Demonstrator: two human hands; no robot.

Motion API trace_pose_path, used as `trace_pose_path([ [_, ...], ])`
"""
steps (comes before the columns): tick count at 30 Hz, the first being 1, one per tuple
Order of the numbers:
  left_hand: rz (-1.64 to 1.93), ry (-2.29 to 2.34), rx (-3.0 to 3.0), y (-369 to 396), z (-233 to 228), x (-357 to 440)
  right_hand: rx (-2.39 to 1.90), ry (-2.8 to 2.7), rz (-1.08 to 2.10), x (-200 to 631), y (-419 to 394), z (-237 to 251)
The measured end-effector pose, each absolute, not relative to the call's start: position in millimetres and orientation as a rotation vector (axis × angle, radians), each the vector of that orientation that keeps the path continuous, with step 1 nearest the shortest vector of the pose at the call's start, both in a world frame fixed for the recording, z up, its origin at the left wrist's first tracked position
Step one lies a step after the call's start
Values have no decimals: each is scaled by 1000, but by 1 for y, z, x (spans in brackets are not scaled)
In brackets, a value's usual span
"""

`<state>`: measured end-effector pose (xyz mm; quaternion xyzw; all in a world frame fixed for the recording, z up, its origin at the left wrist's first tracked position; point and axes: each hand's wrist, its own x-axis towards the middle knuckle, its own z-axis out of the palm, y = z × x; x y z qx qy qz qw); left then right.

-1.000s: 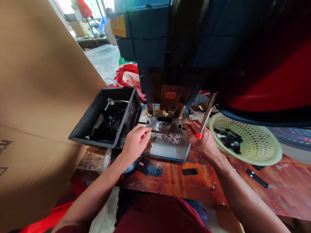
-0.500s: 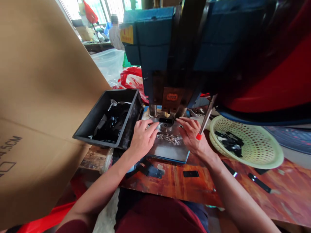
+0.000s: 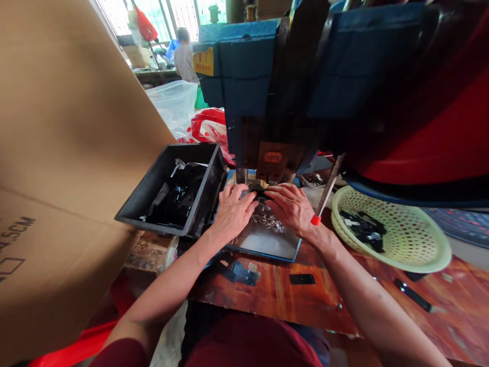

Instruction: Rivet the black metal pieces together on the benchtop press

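Note:
A small black plate (image 3: 261, 195) lies under the brass-coloured tip of the blue press (image 3: 248, 76), partly hidden by fingers. My left hand (image 3: 235, 209) has its fingertips closed on the plate's left end. At the right end my right hand (image 3: 291, 204) grips it the same way, thumb side low and fingers bent. Just below the plate, a heap of small shiny metal pieces (image 3: 269, 222) is spread on the press's grey metal base (image 3: 263, 243).
To the left, a black bin (image 3: 153, 229) holds dark glossy parts beside a large cardboard sheet (image 3: 76, 127). A pale green basket (image 3: 424, 255) with black pieces stands at right. A red-tipped lever (image 3: 324, 196) hangs over my right wrist. Another black plate (image 3: 301, 279) lies on the wooden table (image 3: 275, 300).
Both hands have moved inward over the press base, and their fingertips now meet the black plate from either side. The view has shifted slightly.

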<state>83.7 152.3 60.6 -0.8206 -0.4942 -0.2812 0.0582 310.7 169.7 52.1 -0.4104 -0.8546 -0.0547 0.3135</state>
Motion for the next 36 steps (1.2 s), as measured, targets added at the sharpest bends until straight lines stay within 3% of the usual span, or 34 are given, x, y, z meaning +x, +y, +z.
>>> trace_pose_path([
  [9,-837,-1501,-2558,158,63,81,-1064,-2180,-49,306,166,50],
  [15,-1115,-1475,-2557,125,61,59,-1165,-1927,125,334,143,44],
  [19,-1048,-1484,-2608,80,42,35,-1389,-1933,55,364,108,28],
  [24,-776,-1518,-2619,53,19,23,-1366,-2051,6,364,78,14],
  [36,-884,-1328,-2666,59,7,11,-1383,-2183,-192,340,61,9],
])
